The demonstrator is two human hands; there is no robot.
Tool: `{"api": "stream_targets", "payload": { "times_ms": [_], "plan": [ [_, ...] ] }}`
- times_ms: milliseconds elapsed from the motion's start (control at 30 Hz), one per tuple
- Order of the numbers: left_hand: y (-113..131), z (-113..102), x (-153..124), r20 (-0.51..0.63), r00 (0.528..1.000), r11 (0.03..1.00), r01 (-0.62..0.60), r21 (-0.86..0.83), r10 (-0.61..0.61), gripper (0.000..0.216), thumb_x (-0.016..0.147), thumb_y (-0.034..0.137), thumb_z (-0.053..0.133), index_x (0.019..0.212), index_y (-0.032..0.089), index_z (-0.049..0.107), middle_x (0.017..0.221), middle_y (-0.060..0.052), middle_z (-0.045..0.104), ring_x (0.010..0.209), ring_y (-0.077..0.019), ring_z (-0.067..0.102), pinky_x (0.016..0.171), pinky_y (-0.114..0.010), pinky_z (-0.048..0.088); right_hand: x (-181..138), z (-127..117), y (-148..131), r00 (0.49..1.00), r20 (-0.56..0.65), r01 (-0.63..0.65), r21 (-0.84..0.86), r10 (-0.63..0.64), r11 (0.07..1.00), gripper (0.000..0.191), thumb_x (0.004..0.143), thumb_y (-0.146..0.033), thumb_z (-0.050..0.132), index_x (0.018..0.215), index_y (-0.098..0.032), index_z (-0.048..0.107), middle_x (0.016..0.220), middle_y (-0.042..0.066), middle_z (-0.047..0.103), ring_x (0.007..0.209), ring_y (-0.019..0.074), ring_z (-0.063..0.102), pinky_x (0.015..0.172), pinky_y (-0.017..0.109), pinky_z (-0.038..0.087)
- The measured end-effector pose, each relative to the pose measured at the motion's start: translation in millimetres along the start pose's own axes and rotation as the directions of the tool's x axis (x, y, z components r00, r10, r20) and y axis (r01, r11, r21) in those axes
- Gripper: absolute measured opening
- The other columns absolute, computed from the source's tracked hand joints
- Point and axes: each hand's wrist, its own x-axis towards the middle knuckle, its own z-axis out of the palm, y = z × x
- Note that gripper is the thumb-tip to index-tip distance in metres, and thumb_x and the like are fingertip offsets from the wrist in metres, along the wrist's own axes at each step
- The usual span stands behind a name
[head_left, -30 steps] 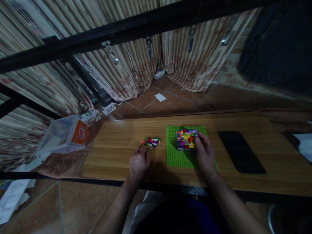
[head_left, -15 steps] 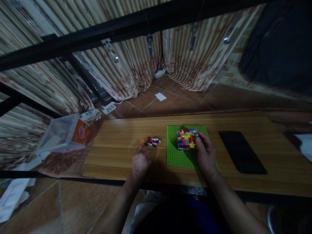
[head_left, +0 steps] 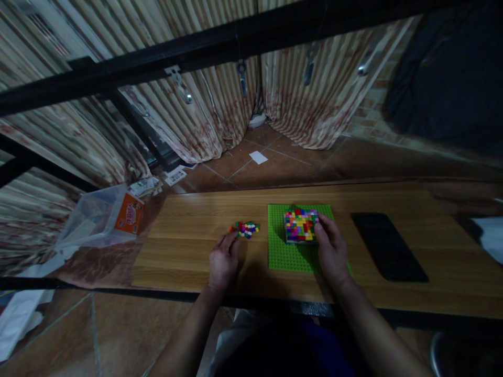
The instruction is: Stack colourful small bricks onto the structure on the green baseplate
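Note:
A block built of small multicoloured toy bricks (head_left: 301, 225) is over the green studded baseplate (head_left: 281, 256). My right hand (head_left: 332, 246) grips its right side, thumb toward me and fingers behind. Left of the baseplate, a small pile of loose toy bricks (head_left: 247, 229) lies on the wooden tabletop. At the near left edge of that pile is my left hand (head_left: 223, 259), its fingers bent and drawn together. An orange brick (head_left: 231, 229) shows just beyond those fingertips. Whatever the left fingers may pinch is too small to make out.
A black flat slab (head_left: 389, 246) lies on the table (head_left: 176, 225) to the right. Beyond the left end stands a clear plastic bin (head_left: 92, 217) with an orange label. A dark metal bar (head_left: 212, 47) crosses in front of the curtains, and paper (head_left: 258, 157) lies on the floor.
My left hand has shifted slightly left, its fingers drawn closer together. The right hand and the brick block have stayed nearly in place.

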Motion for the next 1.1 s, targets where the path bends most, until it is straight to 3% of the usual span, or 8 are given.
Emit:
{"api": "stream_targets", "payload": {
  "times_ms": [233, 567, 767, 933, 1100],
  "plan": [
    [3.3, -2.5, 0.2, -0.013, 1.000, 0.997, -0.001, -0.073, 0.000, 0.020, 0.093, 0.022, 0.054, 0.100, 0.022, 0.072, 0.099, -0.006, 0.072, 0.093, -0.0177, 0.069, 0.086, -0.030, 0.056, 0.2, 1.7, -0.8, 1.000, -0.019, -0.015, 0.027, 0.015, 1.000, 0.036, 0.086, -0.046, 0.063, 0.115, -0.025, 0.067, 0.115, 0.006, 0.070, 0.105, 0.0232, 0.064, 0.096, 0.047, 0.048],
    [-13.5, -15.1, 18.0, -0.125, 0.964, 0.966, 0.218, -0.137, -0.235, 0.020, 0.089, 0.031, 0.056, 0.090, 0.018, 0.071, 0.088, -0.007, 0.071, 0.081, -0.0181, 0.069, 0.074, -0.028, 0.054, -0.5, -0.2, -2.1, 1.000, 0.002, -0.006, 0.011, 0.005, 1.000, 0.036, 0.086, -0.046, 0.063, 0.116, -0.026, 0.066, 0.116, 0.006, 0.069, 0.106, 0.0234, 0.063, 0.097, 0.048, 0.049],
    [-8.9, -14.5, 17.8, 0.043, 0.993, 0.987, 0.111, -0.113, -0.106, 0.019, 0.089, 0.022, 0.054, 0.096, 0.020, 0.071, 0.097, -0.007, 0.071, 0.089, -0.0183, 0.069, 0.082, -0.030, 0.055, -0.5, 0.9, -2.0, 1.000, -0.004, -0.009, 0.012, 0.009, 1.000, 0.036, 0.086, -0.047, 0.062, 0.116, -0.027, 0.066, 0.116, 0.006, 0.069, 0.106, 0.0235, 0.063, 0.098, 0.048, 0.048],
    [-4.4, -10.9, 13.4, 0.091, 0.995, 0.999, 0.044, -0.029, -0.041, 0.022, 0.090, 0.021, 0.054, 0.104, 0.022, 0.071, 0.107, -0.008, 0.072, 0.099, -0.0210, 0.068, 0.092, -0.037, 0.055, 0.0, -0.4, -1.0, 1.000, 0.004, -0.003, 0.007, 0.002, 1.000, 0.037, 0.087, -0.046, 0.062, 0.116, -0.025, 0.066, 0.116, 0.006, 0.069, 0.106, 0.0233, 0.063, 0.098, 0.047, 0.047],
    [-4.2, -11.1, 10.7, 0.124, 0.992, 0.998, 0.000, -0.069, 0.008, 0.021, 0.090, 0.023, 0.056, 0.102, 0.025, 0.073, 0.111, -0.007, 0.072, 0.106, -0.0208, 0.066, 0.098, -0.037, 0.053, 0.1, -0.7, -2.3, 1.000, 0.001, 0.000, -0.006, 0.000, 1.000, 0.037, 0.087, -0.046, 0.062, 0.117, -0.025, 0.066, 0.117, 0.006, 0.069, 0.107, 0.0234, 0.063, 0.099, 0.047, 0.047]
  ]
}}
